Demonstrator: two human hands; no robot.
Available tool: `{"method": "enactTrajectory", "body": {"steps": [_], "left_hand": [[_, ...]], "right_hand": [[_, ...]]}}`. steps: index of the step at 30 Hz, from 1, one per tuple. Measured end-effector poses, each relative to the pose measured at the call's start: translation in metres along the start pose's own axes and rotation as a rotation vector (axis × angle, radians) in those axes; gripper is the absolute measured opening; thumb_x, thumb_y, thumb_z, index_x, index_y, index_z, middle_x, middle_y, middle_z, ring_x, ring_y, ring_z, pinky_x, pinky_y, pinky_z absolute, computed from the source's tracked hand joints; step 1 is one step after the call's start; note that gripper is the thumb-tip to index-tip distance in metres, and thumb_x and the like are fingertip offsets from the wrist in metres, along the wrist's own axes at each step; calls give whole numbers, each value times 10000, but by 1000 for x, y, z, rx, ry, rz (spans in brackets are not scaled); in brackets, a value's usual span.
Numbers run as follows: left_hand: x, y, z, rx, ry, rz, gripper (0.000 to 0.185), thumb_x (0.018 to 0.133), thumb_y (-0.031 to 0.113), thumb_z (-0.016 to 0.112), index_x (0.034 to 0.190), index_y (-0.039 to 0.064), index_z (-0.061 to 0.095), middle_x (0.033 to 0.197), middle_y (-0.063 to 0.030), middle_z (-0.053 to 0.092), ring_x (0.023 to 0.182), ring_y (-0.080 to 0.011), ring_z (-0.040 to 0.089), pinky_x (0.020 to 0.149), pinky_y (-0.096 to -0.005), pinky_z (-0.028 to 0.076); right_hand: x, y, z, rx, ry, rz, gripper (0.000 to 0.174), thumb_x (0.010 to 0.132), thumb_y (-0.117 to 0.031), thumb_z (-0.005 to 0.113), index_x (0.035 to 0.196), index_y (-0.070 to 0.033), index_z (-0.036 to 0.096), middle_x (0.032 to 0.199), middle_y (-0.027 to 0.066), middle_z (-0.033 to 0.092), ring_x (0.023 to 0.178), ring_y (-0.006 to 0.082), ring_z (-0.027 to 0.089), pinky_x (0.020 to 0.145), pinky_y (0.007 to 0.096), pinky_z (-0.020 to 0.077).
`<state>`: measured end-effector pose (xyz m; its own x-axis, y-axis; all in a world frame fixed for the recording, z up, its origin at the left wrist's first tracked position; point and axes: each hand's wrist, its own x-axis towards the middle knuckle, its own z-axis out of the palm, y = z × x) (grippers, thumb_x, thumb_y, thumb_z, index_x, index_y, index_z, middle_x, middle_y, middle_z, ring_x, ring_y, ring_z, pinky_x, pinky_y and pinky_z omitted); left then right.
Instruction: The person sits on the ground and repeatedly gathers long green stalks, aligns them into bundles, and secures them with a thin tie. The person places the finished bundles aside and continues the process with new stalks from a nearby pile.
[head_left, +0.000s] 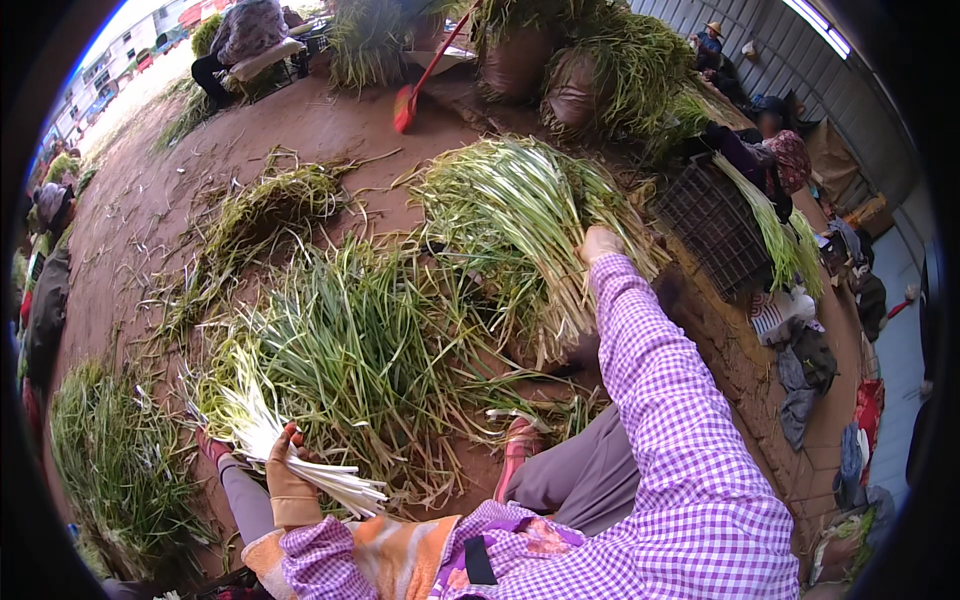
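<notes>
My left hand (291, 463), in a brown glove with the fingertips showing, holds a bundle of cleaned white-stalked garlic greens or scallions (259, 424); the pale stalk ends point toward my lap. My right arm reaches forward, and my right hand (601, 243) is on the stalks at the near right side of a large heap of untrimmed stalks (517, 184). Whether its fingers are closed around any stalks is hard to tell. Between my feet and that heap lies a loose pile of green leaves (352, 330). An orange towel (405, 551) covers my lap.
Leaf scraps (277, 202) lie ahead on the brown floor. Another leaf pile (120, 457) is at left. A red shovel (406, 109) and stuffed sacks (577, 90) stand farther off. At right, a co-worker (784, 150) sits by a black plastic crate (712, 225) bearing stalks.
</notes>
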<state>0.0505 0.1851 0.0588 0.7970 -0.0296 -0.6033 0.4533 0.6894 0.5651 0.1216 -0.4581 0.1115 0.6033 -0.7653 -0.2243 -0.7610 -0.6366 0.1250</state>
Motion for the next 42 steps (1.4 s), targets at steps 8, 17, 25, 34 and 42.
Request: {"method": "enactTrajectory", "body": {"steps": [8,17,25,34,42], "left_hand": [[-2,5,-12,-21,-24,-23,261,908,184,588,1125,39,572,780,-24,620,549,-124,560,492,-306,466],[-3,6,-9,-62,-37,-17,246,918,175,572,1130,50,564,774,-30,603,554,-131,542,519,-314,463],[-9,9,-16,-91,-55,-67,184,913,157,572,1064,53,587,767,-41,607,546,-146,540,496,-304,448],[-31,49,-21,-76,-273,321,416,870,51,610,1272,59,502,869,-26,650,583,-109,576,585,-271,489],[-20,41,-42,-162,-137,255,362,876,80,579,1235,57,532,860,-68,649,541,-134,561,575,-303,489]], "right_hand": [[-22,1,-37,124,-50,19,351,928,-235,570,1140,43,595,1132,177,628,1004,245,615,890,357,501],[5,18,-25,2199,-690,-106,253,921,-231,571,1030,-21,662,1158,182,626,1176,269,503,1056,453,358],[-35,-25,3,1851,-568,-173,233,899,-204,601,1048,-34,656,1085,143,639,1089,245,530,1018,422,370],[-151,-93,-80,1616,-681,-731,232,875,-174,634,1069,-49,650,1003,98,653,991,218,561,974,387,383],[-288,-245,114,1318,-1429,-550,239,873,-50,610,1111,-43,613,890,126,664,735,201,665,570,309,528]]}}
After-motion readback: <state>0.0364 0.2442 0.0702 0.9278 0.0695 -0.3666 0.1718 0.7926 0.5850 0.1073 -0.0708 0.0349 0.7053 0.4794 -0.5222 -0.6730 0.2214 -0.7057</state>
